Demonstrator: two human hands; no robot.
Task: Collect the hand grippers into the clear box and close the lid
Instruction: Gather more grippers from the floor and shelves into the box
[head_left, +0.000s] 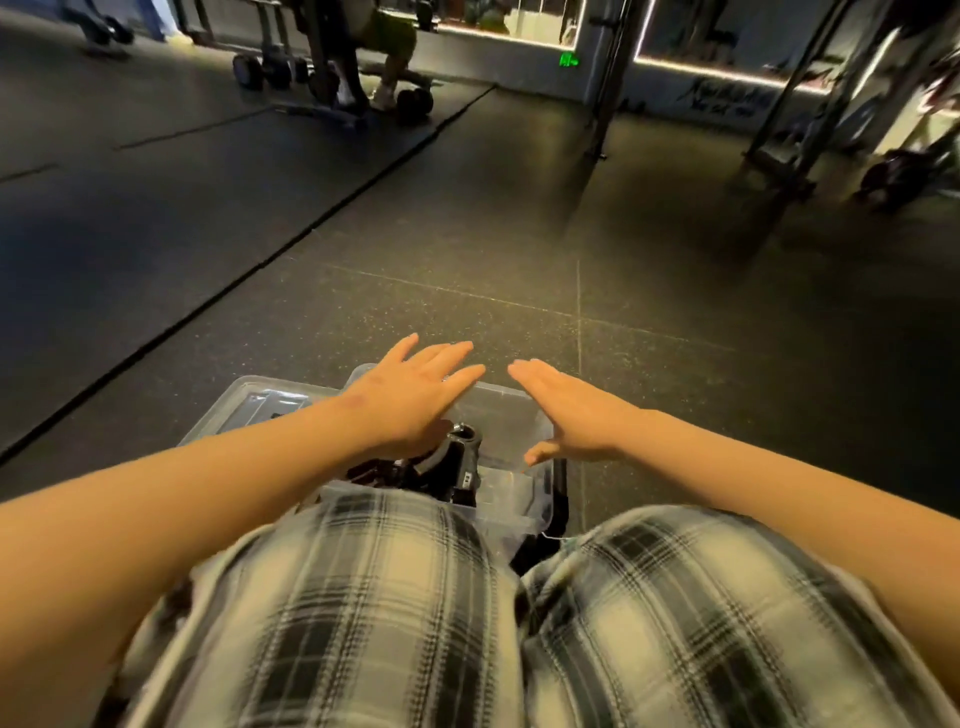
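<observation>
Left hand (415, 395) and right hand (566, 410) hover flat, empty, above the clear box (506, 436); the lid (249, 402) at nine o'clock probably wants seating squarely.

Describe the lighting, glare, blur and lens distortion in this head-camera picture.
Head view: dim, warm light overall; white light strips glare along the far wall; the wide-angle lens stretches the forearms towards the edges; distant dumbbells look soft; the transparent plastic box shows only a faint sheen, and the black hand grippers inside merge into shadow below the left hand, beside the right hand.
</observation>
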